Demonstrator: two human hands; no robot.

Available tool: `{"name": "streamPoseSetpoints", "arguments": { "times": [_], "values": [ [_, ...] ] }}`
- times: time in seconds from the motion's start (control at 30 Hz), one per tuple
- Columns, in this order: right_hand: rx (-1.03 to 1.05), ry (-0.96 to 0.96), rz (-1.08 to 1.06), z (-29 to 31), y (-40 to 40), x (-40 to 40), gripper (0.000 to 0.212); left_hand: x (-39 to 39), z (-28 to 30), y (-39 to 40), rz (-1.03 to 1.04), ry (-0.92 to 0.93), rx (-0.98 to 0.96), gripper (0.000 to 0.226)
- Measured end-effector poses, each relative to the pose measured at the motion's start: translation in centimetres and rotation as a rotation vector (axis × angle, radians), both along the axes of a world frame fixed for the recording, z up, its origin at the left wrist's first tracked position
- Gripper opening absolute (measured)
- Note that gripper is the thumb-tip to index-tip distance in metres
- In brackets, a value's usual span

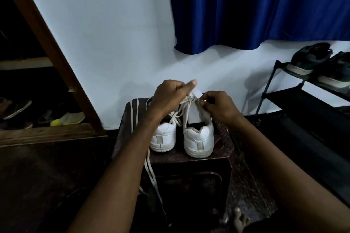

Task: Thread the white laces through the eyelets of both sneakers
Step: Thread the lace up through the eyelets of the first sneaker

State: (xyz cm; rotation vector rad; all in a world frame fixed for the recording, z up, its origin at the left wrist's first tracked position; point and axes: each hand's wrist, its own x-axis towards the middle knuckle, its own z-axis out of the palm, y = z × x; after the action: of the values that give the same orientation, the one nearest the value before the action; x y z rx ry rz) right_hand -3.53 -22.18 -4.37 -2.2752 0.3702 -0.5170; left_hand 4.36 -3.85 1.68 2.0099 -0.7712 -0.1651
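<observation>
Laces first: a loose flat white lace (149, 168) lies over the left edge of the dark brown carved plastic stool (223, 138) that serves as worktop and hangs down its front, threaded through nothing. Just right of it stands the left white leather sneaker (164, 134), heel toward the camera, its upper mostly hidden by the left forearm. The left hand (168, 94) hovers above that shoe, fingers curled, its grip apparently pinching a strand of the second white lace (180, 112) with thumb extended. That lace runs in crossings over the raised tongue of the right white leather sneaker (198, 138), whose long axis points away from the camera toward the wall. The right hand (220, 105) sits at the far right side of this shoe's eyelet rows, fingertips pinched closed on the lace end there. Judging from this, the next eyelet lies just under the right-hand grip, which is the nearer one. Each sneaker's opening looks dark; nothing can be made out inside.
</observation>
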Motion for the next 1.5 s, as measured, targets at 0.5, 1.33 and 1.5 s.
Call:
{"name": "streamPoseSetpoints", "arguments": {
  "times": [0.5, 1.33, 1.5],
  "values": [
    [-0.184, 0.035, -0.03, 0.3, 0.5, -0.1, 0.012, -0.9, -0.6, -0.4, 0.128, -0.279, 0.248, 0.054],
    [-0.087, -0.022, -0.03, -0.1, 0.3, -0.3, 0.016, -1.3, 0.8, -2.1, 0.018, 0.612, -0.881, 0.03],
    [-0.119, 0.002, -0.046, -0.4, 0.4, -0.1, 0.011, -0.1, 0.0, -1.1, 0.23, 0.031, -0.28, 0.017]
  ]
}}
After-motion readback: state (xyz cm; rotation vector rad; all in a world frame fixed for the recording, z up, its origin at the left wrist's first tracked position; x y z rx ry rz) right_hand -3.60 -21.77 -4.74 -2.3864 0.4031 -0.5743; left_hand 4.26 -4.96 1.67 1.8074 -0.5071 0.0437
